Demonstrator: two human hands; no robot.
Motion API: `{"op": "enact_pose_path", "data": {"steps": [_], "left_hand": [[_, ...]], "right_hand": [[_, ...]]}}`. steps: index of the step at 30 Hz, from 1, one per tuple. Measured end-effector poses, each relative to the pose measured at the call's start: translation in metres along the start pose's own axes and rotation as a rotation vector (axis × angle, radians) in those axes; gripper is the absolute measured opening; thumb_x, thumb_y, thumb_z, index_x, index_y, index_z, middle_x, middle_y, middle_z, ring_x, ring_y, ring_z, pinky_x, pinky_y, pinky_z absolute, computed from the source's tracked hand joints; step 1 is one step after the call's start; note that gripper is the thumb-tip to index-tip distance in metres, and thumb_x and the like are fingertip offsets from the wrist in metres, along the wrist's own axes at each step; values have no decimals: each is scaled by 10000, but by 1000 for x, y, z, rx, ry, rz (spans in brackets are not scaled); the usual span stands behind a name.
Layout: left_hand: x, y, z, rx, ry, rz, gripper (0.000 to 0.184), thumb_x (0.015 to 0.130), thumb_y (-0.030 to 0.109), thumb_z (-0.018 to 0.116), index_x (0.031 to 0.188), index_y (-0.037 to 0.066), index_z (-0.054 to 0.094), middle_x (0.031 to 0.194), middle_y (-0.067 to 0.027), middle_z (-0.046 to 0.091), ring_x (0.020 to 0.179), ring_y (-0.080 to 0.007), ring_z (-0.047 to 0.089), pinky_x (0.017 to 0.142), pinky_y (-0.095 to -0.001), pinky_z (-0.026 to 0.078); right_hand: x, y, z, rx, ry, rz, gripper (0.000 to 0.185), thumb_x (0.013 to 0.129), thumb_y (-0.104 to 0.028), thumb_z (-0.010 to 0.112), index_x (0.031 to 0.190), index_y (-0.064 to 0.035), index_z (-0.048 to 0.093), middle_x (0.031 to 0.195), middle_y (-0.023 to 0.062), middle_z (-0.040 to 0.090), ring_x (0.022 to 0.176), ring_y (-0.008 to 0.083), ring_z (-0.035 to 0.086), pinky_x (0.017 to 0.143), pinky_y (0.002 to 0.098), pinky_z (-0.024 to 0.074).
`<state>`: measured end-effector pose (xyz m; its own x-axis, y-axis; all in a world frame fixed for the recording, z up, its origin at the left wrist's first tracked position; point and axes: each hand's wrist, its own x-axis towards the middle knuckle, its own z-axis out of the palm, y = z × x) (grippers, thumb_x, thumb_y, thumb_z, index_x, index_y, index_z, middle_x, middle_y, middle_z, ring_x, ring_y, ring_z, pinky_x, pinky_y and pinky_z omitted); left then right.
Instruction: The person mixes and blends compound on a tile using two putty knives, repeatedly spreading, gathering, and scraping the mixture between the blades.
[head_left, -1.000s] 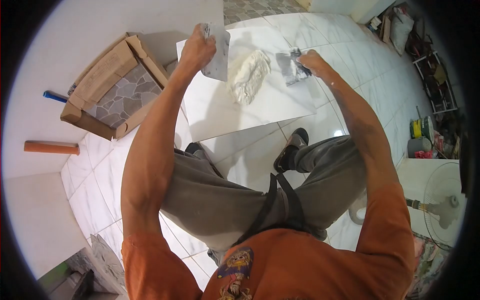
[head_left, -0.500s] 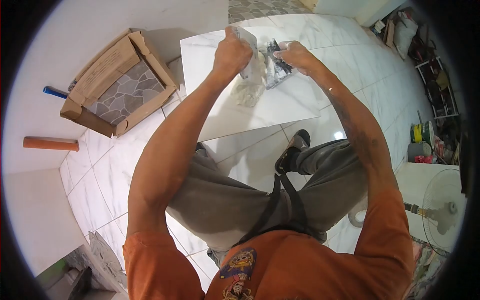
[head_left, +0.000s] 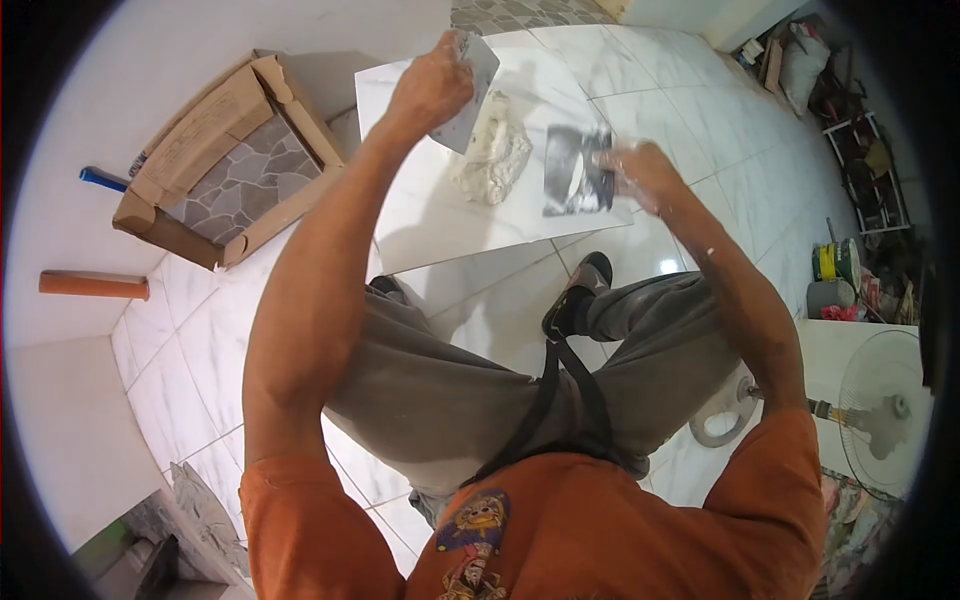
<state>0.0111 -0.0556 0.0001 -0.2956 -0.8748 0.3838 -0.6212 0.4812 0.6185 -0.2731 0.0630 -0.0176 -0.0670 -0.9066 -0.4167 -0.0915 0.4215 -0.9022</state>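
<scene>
A pale mound of paste lies on a white marbled board in front of me. Over the board's left part, my left hand is closed round a wide flat metal blade, which is tilted beside the mound. My right hand, smeared with white, grips a dark scraper at the board's right side. White paste streaks the scraper's face. The scraper stands apart from both the mound and the left blade.
An open cardboard box lies at the left, near a blue-handled tool and an orange tube. A fan stands at the right, with buckets and clutter beyond. My feet are below the board.
Half a second ago both tools were close together at the mound. Since then the left blade has moved up and left, and the right scraper has moved right and towards me.
</scene>
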Motion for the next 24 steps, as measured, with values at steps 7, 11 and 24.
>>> {"op": "enact_pose_path", "data": {"steps": [7,11,24], "left_hand": [[12,-26,-8,91,61,212,476,900,273,578,1295,24,490,1220,-274,570,1103,-388,582,944,-425,456],[15,-31,-11,27,-29,159,620,858,352,633,1382,87,434,1331,-285,488,1212,-337,532,1038,-383,404],[-12,17,-29,-53,-292,223,437,933,233,528,1321,49,446,999,-269,646,883,-433,622,789,-465,487]], "right_hand": [[-35,70,51,424,-38,172,294,829,4,657,1069,134,547,1036,190,609,953,349,643,843,501,553],[-41,68,124,630,65,129,336,849,17,621,1129,151,491,1094,203,570,1001,361,613,884,525,529],[13,8,124,680,103,-50,334,878,76,464,1181,193,388,1169,256,499,1065,407,572,936,535,519]]}}
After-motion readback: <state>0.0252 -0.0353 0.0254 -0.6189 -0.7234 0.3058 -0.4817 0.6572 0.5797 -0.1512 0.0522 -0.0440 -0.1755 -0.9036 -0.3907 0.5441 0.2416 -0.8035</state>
